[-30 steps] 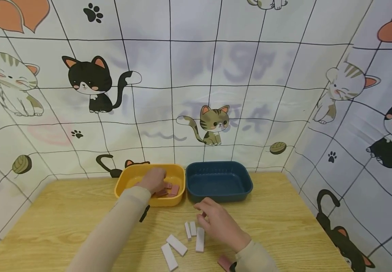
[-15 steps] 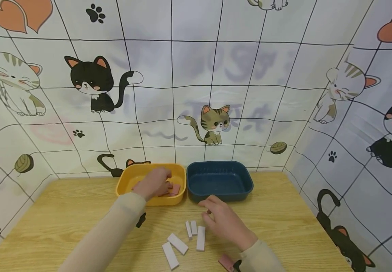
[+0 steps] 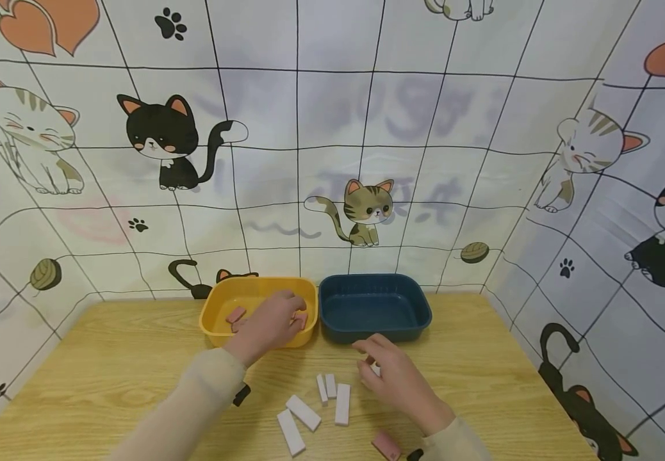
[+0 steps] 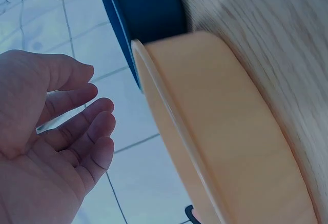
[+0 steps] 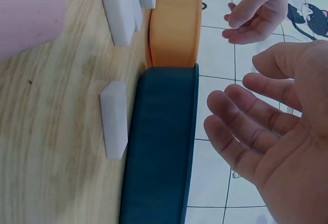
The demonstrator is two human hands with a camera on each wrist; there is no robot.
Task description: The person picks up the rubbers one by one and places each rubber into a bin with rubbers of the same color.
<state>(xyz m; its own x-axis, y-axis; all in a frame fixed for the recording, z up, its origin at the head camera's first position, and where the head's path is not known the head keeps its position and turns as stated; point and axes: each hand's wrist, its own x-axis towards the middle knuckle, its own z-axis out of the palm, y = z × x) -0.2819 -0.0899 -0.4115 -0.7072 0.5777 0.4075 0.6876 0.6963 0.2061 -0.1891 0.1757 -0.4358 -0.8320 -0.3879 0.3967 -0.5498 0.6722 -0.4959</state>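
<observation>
My left hand (image 3: 271, 323) hovers over the yellow bin (image 3: 210, 325) with its fingers loosely bent. In the left wrist view nothing lies between that hand's thumb and fingers (image 4: 97, 129). Several pink blocks (image 3: 236, 314) lie inside the yellow bin, partly covered by the hand. My right hand (image 3: 398, 381) is raised over the table in front of the blue bin (image 3: 375, 333), fingers relaxed and holding nothing, as the right wrist view shows. Below it a white block (image 5: 114, 120) stands by the blue bin's wall, mostly hidden in the head view.
Several white blocks (image 3: 302, 412) lie on the wooden table (image 3: 107, 384) left of the right hand. One pink block (image 3: 387, 445) lies near the front, beside the right sleeve. Behind the bins rises a cat-print wall covering (image 3: 275, 179).
My left hand has shifted right and slightly nearer over the yellow bin, uncovering pink blocks at its left. My right hand has drifted a little to the right.
</observation>
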